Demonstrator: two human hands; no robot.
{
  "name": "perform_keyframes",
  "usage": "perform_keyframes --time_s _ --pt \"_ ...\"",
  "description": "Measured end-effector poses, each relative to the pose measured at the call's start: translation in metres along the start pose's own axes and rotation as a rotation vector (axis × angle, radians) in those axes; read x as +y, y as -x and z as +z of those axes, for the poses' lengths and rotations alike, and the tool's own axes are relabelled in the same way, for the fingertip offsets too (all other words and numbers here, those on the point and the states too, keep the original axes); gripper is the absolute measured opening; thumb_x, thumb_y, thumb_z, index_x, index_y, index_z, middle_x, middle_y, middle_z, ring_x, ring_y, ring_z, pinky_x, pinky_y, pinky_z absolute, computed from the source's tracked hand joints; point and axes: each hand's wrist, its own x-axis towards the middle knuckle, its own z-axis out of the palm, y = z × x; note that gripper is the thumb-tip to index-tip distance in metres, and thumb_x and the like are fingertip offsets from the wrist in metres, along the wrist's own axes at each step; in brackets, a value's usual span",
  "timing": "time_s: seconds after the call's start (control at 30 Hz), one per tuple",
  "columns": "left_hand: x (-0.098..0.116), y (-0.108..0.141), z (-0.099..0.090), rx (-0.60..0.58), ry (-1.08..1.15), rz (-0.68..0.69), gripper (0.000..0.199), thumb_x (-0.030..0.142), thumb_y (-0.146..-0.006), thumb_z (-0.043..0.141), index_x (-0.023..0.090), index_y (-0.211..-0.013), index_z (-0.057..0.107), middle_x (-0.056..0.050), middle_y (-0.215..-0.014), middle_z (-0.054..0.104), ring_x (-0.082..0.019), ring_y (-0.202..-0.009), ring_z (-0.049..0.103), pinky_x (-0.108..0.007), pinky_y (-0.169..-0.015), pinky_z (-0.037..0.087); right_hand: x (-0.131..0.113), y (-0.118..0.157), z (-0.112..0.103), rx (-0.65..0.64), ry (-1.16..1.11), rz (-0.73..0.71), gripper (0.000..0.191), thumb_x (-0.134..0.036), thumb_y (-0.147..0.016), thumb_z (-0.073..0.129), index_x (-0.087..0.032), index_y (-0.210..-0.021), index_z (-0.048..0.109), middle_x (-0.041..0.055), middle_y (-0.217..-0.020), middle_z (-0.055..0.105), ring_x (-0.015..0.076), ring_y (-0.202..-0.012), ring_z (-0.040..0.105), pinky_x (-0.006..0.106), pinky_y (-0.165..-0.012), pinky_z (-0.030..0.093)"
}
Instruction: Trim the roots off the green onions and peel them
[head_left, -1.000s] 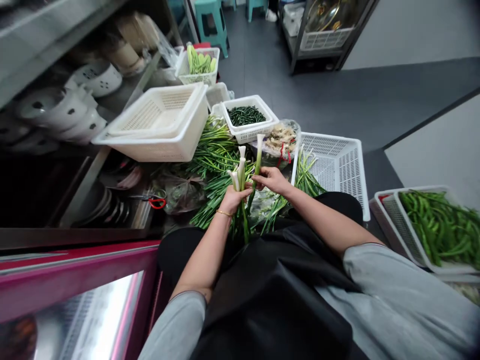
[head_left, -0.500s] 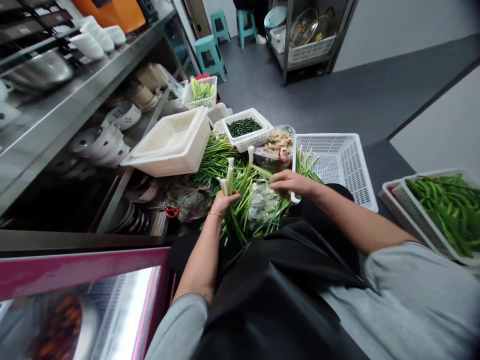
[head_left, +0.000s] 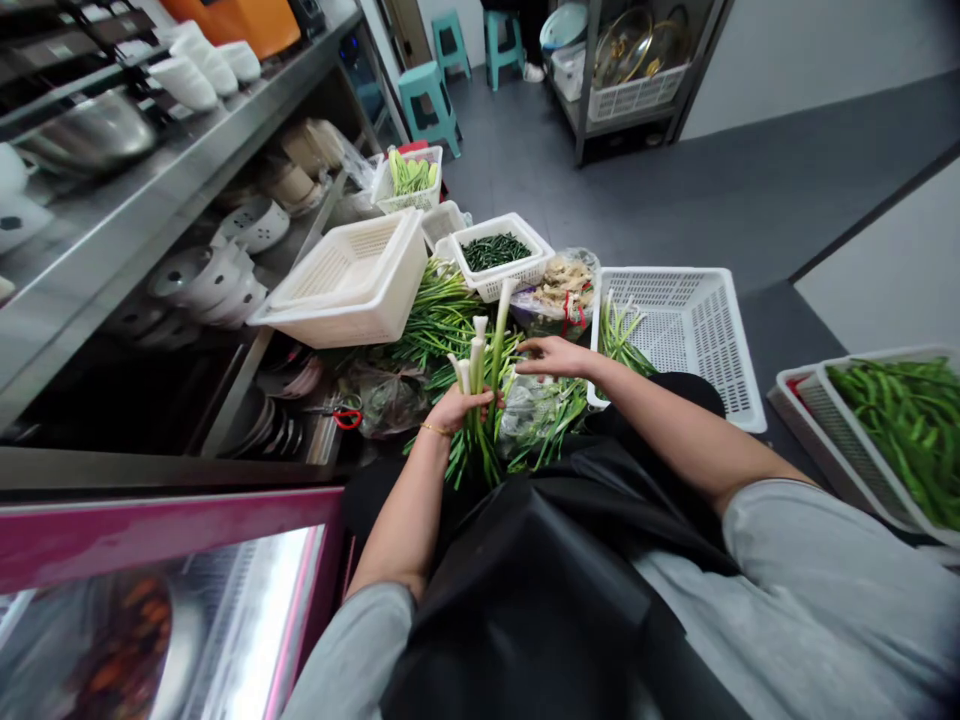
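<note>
My left hand (head_left: 459, 408) is wrapped around a small bunch of scallions (head_left: 478, 350), white ends up and green leaves hanging down. One longer scallion (head_left: 500, 335) stands at the right side of the bunch. Just right of it is my right hand (head_left: 553, 357), fingers stretched out and apart, with nothing visible in them. Below and behind both hands lies a pile of loose green scallions (head_left: 435, 315), with a clear plastic bag (head_left: 521, 410) among them. More scallions (head_left: 621, 335) rest in the left end of a white basket (head_left: 712, 350).
Behind the pile stand a basket of dark green chillies (head_left: 493, 252), a bag of pale vegetables (head_left: 566, 285) and a large white crate (head_left: 360, 300). Red-handled scissors (head_left: 346, 414) lie left. At right is a basket of green peppers (head_left: 911, 420). Steel shelving (head_left: 225, 130) runs along the left.
A pale green strip that was in my right hand is no longer seen there, and its fingers have spread. My left hand still grips the bunch. The view has shifted slightly.
</note>
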Motion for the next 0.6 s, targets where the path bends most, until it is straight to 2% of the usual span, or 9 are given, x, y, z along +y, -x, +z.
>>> perform_keyframes --time_s 0.07,0.1,0.2,0.27,0.33,0.4,0.43,0.5,0.6 --pt "0.002 0.002 0.009 -0.009 -0.008 0.002 0.043 0.037 -0.056 0.084 0.009 -0.084 0.069 -0.013 -0.081 0.073 -0.011 -0.05 0.054 -0.025 -0.048 0.042 -0.009 -0.01 0.018 -0.102 -0.113 -0.103 0.038 -0.045 -0.076 0.073 -0.013 -0.095 0.067 0.0035 -0.072 0.068 0.0137 -0.06 0.063 0.025 -0.057 0.053" --pt "0.002 0.003 0.014 0.012 -0.005 0.024 0.043 0.037 -0.056 0.084 0.009 -0.086 0.069 -0.012 -0.082 0.073 -0.01 -0.05 0.053 -0.024 -0.048 0.041 -0.013 -0.014 0.025 -0.1 -0.177 -0.126 0.037 -0.045 -0.078 0.071 -0.012 -0.094 0.067 0.0028 -0.068 0.066 0.0136 -0.057 0.062 0.025 -0.055 0.053" --pt "0.002 0.002 0.029 0.183 -0.024 0.137 0.042 0.036 -0.057 0.083 0.009 -0.086 0.069 -0.008 -0.073 0.071 -0.008 -0.047 0.049 -0.022 -0.046 0.037 -0.02 -0.023 0.036 0.065 -0.276 -0.064 0.033 -0.043 -0.08 0.069 -0.011 -0.082 0.065 -0.0001 -0.052 0.059 0.0136 -0.048 0.059 0.025 -0.049 0.051" --pt "0.002 0.002 0.033 0.27 -0.071 0.181 0.037 0.036 -0.057 0.083 0.01 -0.078 0.068 -0.005 -0.064 0.067 -0.007 -0.044 0.046 -0.022 -0.044 0.034 -0.021 -0.026 0.035 0.067 -0.234 -0.052 0.031 -0.043 -0.08 0.07 -0.012 -0.077 0.064 -0.0005 -0.049 0.058 0.0127 -0.044 0.056 0.023 -0.045 0.048" --pt "0.002 0.006 0.029 0.188 -0.098 0.166 0.036 0.039 -0.059 0.082 0.01 -0.075 0.067 -0.005 -0.06 0.066 -0.009 -0.045 0.049 -0.022 -0.043 0.034 -0.022 -0.022 0.025 -0.114 -0.159 -0.084 0.033 -0.044 -0.078 0.071 -0.013 -0.071 0.063 0.0004 -0.051 0.059 0.0107 -0.041 0.054 0.021 -0.041 0.044" --pt "0.002 0.011 0.018 0.0 -0.084 0.109 0.04 0.043 -0.06 0.081 0.01 -0.079 0.068 -0.007 -0.062 0.067 -0.012 -0.048 0.054 -0.022 -0.043 0.035 -0.024 -0.01 0.008 -0.31 -0.166 -0.112 0.037 -0.049 -0.077 0.071 -0.014 -0.069 0.063 0.001 -0.053 0.06 0.0086 -0.039 0.052 0.02 -0.038 0.042" --pt "0.001 0.013 0.011 -0.068 -0.067 0.08 0.043 0.045 -0.059 0.081 0.01 -0.08 0.069 -0.008 -0.063 0.068 -0.013 -0.049 0.055 -0.022 -0.043 0.035 -0.026 -0.001 -0.002 -0.357 -0.213 -0.13 0.039 -0.051 -0.078 0.07 -0.014 -0.07 0.064 0.0009 -0.054 0.06 0.0079 -0.038 0.051 0.02 -0.037 0.042" --pt "0.0 0.015 -0.003 -0.094 -0.031 0.039 0.047 0.048 -0.056 0.082 0.01 -0.08 0.069 -0.009 -0.061 0.067 -0.014 -0.049 0.056 -0.022 -0.042 0.035 -0.029 0.021 -0.024 -0.271 -0.38 -0.195 0.041 -0.055 -0.079 0.067 -0.015 -0.074 0.063 -0.0002 -0.055 0.058 0.0069 -0.038 0.049 0.019 -0.037 0.042" --pt "-0.005 0.012 -0.016 -0.018 0.0 0.009 0.048 0.048 -0.054 0.083 0.009 -0.079 0.069 -0.008 -0.06 0.066 -0.014 -0.049 0.057 -0.022 -0.041 0.035 -0.024 0.048 -0.05 0.107 -0.596 -0.301 0.042 -0.058 -0.086 0.057 -0.018 -0.079 0.062 -0.0011 -0.056 0.056 0.0061 -0.038 0.046 0.02 -0.038 0.043"
